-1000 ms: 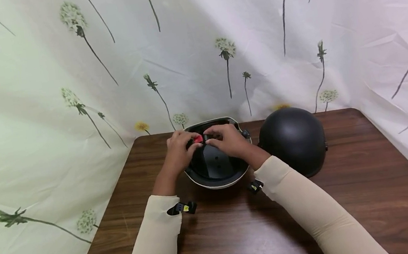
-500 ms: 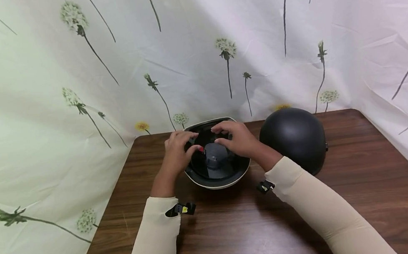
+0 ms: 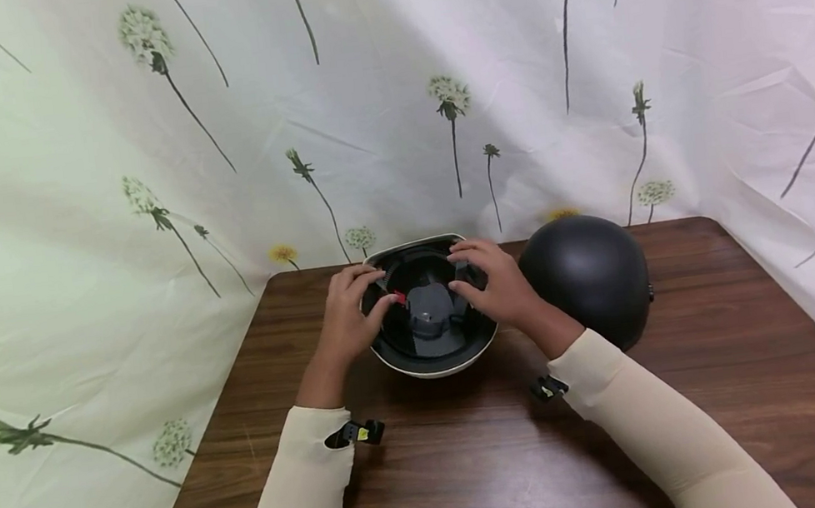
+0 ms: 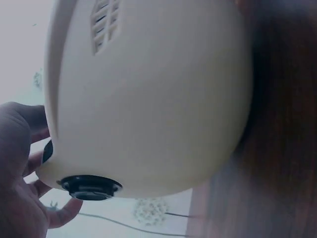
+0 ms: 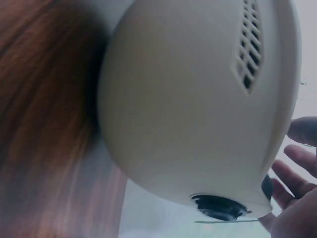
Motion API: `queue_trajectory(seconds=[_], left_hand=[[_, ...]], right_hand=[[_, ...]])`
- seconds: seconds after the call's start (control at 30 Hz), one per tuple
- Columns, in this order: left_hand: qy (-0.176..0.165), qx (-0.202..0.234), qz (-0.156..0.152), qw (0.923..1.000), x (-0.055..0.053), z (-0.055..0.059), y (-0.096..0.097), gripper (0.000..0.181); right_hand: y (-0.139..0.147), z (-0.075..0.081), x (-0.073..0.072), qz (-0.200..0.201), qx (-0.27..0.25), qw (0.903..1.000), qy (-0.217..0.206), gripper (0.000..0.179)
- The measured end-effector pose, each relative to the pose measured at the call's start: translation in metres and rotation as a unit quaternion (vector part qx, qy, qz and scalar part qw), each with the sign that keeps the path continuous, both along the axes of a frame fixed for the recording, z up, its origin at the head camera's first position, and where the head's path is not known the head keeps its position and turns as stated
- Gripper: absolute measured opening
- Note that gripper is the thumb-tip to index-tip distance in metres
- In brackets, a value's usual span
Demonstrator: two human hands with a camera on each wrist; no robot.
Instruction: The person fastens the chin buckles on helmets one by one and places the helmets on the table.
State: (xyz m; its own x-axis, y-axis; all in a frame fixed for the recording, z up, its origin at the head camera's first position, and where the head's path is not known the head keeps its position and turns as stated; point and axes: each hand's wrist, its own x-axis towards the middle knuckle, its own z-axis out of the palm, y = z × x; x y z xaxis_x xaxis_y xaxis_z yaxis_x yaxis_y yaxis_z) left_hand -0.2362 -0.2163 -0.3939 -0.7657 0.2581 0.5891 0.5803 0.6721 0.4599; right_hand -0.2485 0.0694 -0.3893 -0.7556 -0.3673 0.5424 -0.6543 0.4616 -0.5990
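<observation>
An upturned helmet [image 3: 439, 365] with a cream shell and black lining rests on the table, its opening facing up. My left hand [image 3: 349, 311] is at its left rim, thumb and fingers spread apart. A red buckle piece [image 3: 399, 297] on the chin strap lies inside, by the left thumb. Opposite, my right hand [image 3: 495, 282] is at the right rim, fingers loosely bent and apart, beside a dark strap [image 3: 460, 277]. Both wrist views show the cream shell [image 4: 148, 99] with a vent grille and a round black pivot [image 5: 220, 207], the fingers close by the rim.
A second helmet, matte black [image 3: 584, 280], stands dome up just right of the right forearm. The brown wooden table [image 3: 439, 468] reaches back to a white curtain [image 3: 392, 121] printed with dandelions.
Both hands held the buckle together a second ago. They have let go and drawn apart to the helmet's two sides, and the straps have dropped into the helmet.
</observation>
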Motion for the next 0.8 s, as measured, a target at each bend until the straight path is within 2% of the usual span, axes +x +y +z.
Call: queue_trajectory(seconds=[0.13, 0.4, 0.63, 0.8], left_hand=[[0.006, 0.027, 0.001, 0.9996, 0.003, -0.007, -0.002, 0.044], [-0.011, 0.065, 0.013, 0.9977, 0.007, -0.021, -0.002, 0.048], [-0.008, 0.082, 0.014, 0.9965, 0.007, -0.029, 0.0, 0.047], [-0.023, 0.087, 0.022, 0.9957, 0.005, -0.032, 0.0, 0.05]], right_hand=[[0.004, -0.009, 0.004, -0.011, -0.011, 0.9996, -0.022, 0.046], [0.004, -0.023, 0.006, -0.021, -0.026, 0.997, -0.07, 0.059], [0.0, -0.028, 0.008, -0.037, -0.051, 0.9947, -0.081, 0.059], [-0.001, -0.032, 0.011, -0.049, -0.069, 0.9917, -0.097, 0.058]])
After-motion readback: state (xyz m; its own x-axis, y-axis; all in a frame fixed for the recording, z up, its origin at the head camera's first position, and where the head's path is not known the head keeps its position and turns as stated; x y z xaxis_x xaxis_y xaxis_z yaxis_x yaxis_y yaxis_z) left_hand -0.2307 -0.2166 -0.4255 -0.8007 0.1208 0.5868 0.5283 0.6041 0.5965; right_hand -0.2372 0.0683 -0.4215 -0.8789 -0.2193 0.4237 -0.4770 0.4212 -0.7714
